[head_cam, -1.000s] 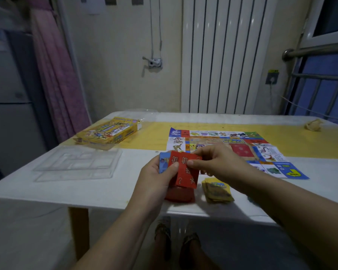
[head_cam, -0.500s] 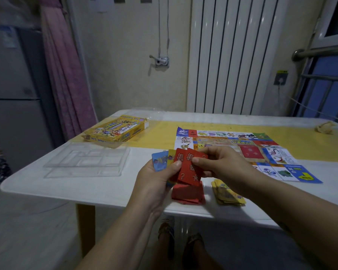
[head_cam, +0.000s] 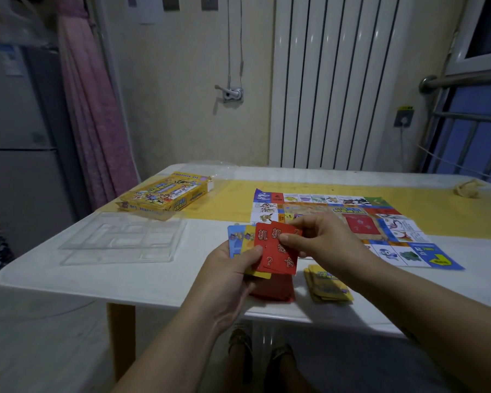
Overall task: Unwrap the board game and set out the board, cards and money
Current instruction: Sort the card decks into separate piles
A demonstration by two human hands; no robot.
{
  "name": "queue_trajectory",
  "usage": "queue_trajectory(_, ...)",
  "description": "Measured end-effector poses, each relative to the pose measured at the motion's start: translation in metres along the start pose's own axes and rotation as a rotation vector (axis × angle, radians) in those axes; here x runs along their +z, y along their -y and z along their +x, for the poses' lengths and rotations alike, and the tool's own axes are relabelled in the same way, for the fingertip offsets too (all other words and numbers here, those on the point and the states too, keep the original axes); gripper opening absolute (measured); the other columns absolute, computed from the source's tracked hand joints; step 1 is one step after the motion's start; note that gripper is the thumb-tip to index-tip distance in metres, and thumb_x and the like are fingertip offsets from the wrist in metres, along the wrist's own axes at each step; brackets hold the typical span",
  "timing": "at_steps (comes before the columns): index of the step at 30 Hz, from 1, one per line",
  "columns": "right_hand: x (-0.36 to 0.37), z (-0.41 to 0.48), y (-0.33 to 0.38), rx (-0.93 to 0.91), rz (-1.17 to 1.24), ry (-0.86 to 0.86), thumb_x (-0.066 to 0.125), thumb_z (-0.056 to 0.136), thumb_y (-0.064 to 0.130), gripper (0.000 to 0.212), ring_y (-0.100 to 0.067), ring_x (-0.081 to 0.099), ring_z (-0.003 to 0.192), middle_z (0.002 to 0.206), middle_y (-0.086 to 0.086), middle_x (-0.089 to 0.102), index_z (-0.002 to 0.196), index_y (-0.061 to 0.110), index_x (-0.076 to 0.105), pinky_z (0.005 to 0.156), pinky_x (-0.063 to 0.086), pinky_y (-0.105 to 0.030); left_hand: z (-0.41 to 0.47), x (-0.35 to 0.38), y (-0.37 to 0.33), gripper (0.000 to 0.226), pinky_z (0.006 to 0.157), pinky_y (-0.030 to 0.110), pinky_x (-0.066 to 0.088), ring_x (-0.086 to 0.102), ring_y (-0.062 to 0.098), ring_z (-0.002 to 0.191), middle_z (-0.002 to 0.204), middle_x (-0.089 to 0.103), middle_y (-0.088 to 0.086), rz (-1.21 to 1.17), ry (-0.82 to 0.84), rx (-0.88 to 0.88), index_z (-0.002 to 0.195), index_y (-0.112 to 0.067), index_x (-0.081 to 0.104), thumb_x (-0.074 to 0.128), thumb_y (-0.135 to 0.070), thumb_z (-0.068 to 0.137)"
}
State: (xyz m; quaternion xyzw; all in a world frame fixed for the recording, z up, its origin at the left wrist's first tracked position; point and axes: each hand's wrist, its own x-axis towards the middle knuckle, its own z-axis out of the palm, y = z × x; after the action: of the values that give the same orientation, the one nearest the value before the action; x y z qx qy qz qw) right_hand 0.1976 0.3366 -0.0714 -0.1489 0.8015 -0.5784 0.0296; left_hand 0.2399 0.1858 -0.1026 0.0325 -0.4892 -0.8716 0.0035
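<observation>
Our left hand (head_cam: 233, 269) grips fanned multicoloured paper cards (head_cam: 245, 241), right hand (head_cam: 325, 242) pinching the front red card (head_cam: 281, 258), over the white table (head_cam: 125, 279)'s six o'clock edge.

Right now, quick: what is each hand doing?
Left hand: closed, holding a fan of cards.
Right hand: closed, pinching the front red card of that fan.

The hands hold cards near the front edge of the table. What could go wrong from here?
1. The left hand holds a loose fan of cards while the right hand pinches one red card; others might slip and fall.
2. The red pile and yellow pile lie near the table edge, close to the forearms; a brush could push them off.
</observation>
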Motion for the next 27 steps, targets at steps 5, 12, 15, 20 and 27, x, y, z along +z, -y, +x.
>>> queue_trajectory(5, 0.000, -0.002, 0.004, 0.003, 0.037, 0.000, 0.067, 0.085, 0.014, 0.013, 0.002, 0.063, 0.061, 0.085, 0.000, 0.070, 0.097, 0.019, 0.067, 0.065, 0.053, -0.022, 0.002, 0.001, -0.001, 0.021, 0.055, 0.029, 0.057, 0.070, 0.022, 0.070, 0.088, 0.072, 0.017, -0.030, -0.055, 0.049, 0.103, -0.001, 0.062, 0.060, 0.005, 0.082)
queue_trajectory(12, 0.004, 0.002, 0.011, -0.037, -0.019, 0.060, 0.064, 0.087, 0.006, 0.030, -0.007, 0.068, 0.082, 0.095, 0.001, 0.070, 0.115, 0.017, 0.065, 0.068, 0.055, -0.020, 0.003, 0.003, -0.003, 0.015, 0.047, 0.024, 0.053, 0.069, 0.019, 0.059, 0.073, 0.072, 0.013, -0.034, -0.124, 0.044, 0.094, -0.001, 0.062, 0.063, 0.005, 0.080)
queue_trajectory(15, 0.004, 0.007, 0.011, -0.033, -0.028, 0.007, 0.065, 0.086, 0.007, 0.029, 0.006, 0.061, 0.060, 0.085, 0.003, 0.067, 0.115, 0.013, 0.064, 0.052, 0.045, -0.010, 0.006, -0.003, -0.008, 0.005, 0.048, 0.020, 0.052, 0.068, 0.012, 0.055, 0.068, 0.071, 0.009, -0.042, -0.169, 0.067, 0.088, -0.002, 0.063, 0.062, 0.001, 0.084)
queue_trajectory(20, 0.008, 0.008, -0.005, 0.090, -0.178, 0.069, 0.066, 0.087, 0.014, 0.034, 0.000, 0.061, 0.080, 0.103, -0.001, 0.069, 0.121, 0.017, 0.063, 0.057, 0.046, -0.011, 0.014, -0.028, -0.020, 0.016, 0.062, 0.030, 0.054, 0.065, 0.017, 0.070, 0.079, 0.067, 0.013, -0.238, -0.255, -0.036, 0.094, 0.003, 0.059, 0.044, -0.003, 0.096)
queue_trajectory(27, 0.021, 0.006, -0.021, -0.081, -0.818, -0.086, 0.070, 0.080, 0.043, 0.040, -0.013, 0.050, 0.113, 0.119, 0.009, 0.059, 0.119, 0.035, 0.063, 0.097, 0.041, -0.037, 0.005, -0.032, -0.017, 0.025, 0.061, 0.031, 0.057, 0.070, 0.023, 0.080, 0.091, 0.071, 0.020, -0.104, -0.150, -0.033, 0.110, 0.010, 0.055, 0.034, 0.006, 0.096)
